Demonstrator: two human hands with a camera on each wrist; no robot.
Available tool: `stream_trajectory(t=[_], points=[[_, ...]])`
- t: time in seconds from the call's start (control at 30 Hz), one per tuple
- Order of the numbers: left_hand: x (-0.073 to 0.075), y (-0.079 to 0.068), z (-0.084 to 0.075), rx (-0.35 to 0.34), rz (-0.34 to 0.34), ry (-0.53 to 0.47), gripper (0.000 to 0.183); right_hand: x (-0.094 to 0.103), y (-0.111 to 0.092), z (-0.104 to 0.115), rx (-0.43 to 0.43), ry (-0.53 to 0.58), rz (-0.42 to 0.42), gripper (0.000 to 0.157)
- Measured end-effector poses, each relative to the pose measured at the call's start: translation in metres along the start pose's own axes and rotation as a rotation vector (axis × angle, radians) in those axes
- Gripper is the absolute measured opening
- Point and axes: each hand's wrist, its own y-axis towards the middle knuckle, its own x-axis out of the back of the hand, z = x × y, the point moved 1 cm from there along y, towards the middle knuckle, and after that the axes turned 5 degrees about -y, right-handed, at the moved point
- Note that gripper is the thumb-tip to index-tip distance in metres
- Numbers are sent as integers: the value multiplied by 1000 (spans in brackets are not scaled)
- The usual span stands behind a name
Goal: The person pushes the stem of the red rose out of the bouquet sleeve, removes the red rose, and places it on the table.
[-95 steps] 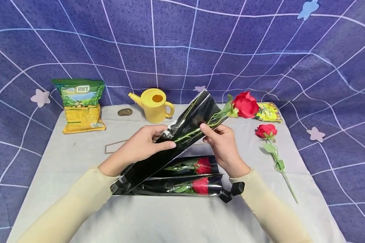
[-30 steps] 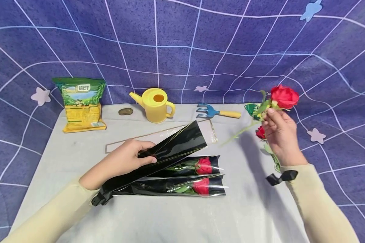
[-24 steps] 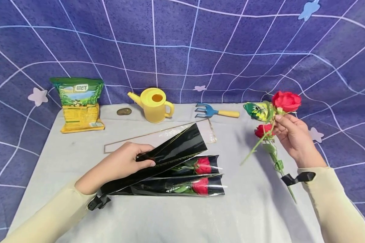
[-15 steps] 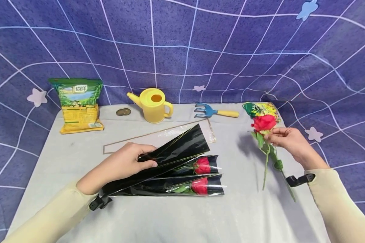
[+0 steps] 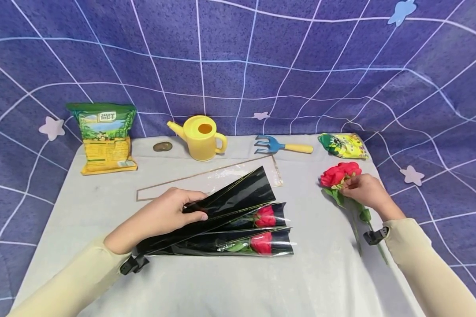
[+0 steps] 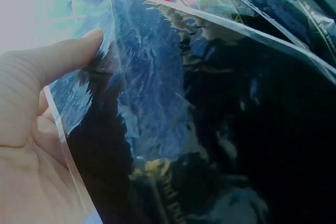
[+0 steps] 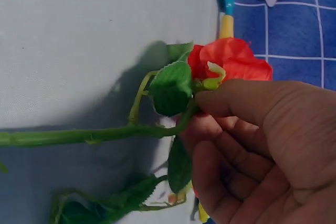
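Pale tablecloth lies across scene. Near middle: left hand pinches black sleeve, lying partly over two wrapped roses; sleeve probably light, slippery, easily creased, best held by edge. Farther, at right: right hand pinches rose just under bloom; likely light, bendable, so hold there is good. Compared with one second ago, rose is lowered beside other rose.

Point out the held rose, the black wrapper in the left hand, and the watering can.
Held rose (image 5: 332,177): head view, on its red bloom.
Black wrapper (image 5: 236,196): head view, on its wider half.
Watering can (image 5: 201,144): head view, on its yellow body.
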Motion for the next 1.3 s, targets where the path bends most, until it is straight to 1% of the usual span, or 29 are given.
stream_trajectory(t=[0.13, 0.23, 0.37, 0.47, 0.53, 0.57, 0.6, 0.63, 0.67, 0.7, 0.77, 0.83, 0.87, 0.93, 1.0, 1.07, 1.1, 1.2, 1.3], points=[[0, 1, 0, -19, 1, 5, 27, -5, 2, -1, 18, -37, -19, 10], [0, 1, -1, -31, 7, 3, 20, -8, 3, -1, 29, -72, -27, 10], [-1, 1, -1, -37, 17, -6, 13, -4, 2, 2, 39, -122, -35, 11], [-2, 2, -1, -37, 25, -7, 10, 8, -4, 15, 26, -155, -62, 17], [-3, 3, -1, -38, 33, -7, 10, 18, -8, 30, 41, -166, -100, 22], [-4, 4, -1, -38, 36, -9, 10, 22, -9, 40, 62, -154, -122, 23], [-4, 4, -1, -35, 40, -8, 11, 26, -10, 50, 86, -132, -143, 25], [-5, 4, -1, -35, 43, -11, 11, 28, -10, 62, 134, -97, -155, 26], [-6, 5, -1, -37, 45, -13, 11, 29, -11, 75, 190, -45, -150, 28], [-7, 6, -1, -40, 48, -16, 11, 29, -12, 89, 245, 23, -127, 30], [-9, 8, -2, -49, 56, -17, 12, 26, -16, 117, 364, 182, -48, 35], [-11, 10, -3, -57, 67, -21, 10, 23, -23, 147, 461, 336, 65, 41], [-12, 11, -4, -60, 73, -23, 10, 21, -27, 162, 489, 399, 116, 43], [-14, 12, -4, -60, 84, -21, 12, 17, -32, 189, 536, 493, 191, 37], [-14, 11, -4, -58, 87, -19, 18, 14, -34, 210, 548, 538, 216, 22], [-12, 10, -2, -56, 82, -20, 20, 11, -31, 220, 529, 567, 203, 7], [-10, 8, 0, -56, 72, -18, 21, 10, -27, 222, 508, 585, 191, 4], [0, -1, 9, -35, 11, -21, 25, 7, -10, 214, 409, 654, 119, 8], [16, -14, 25, 19, -77, -4, 32, -2, 12, 193, 292, 743, 39, 15]])
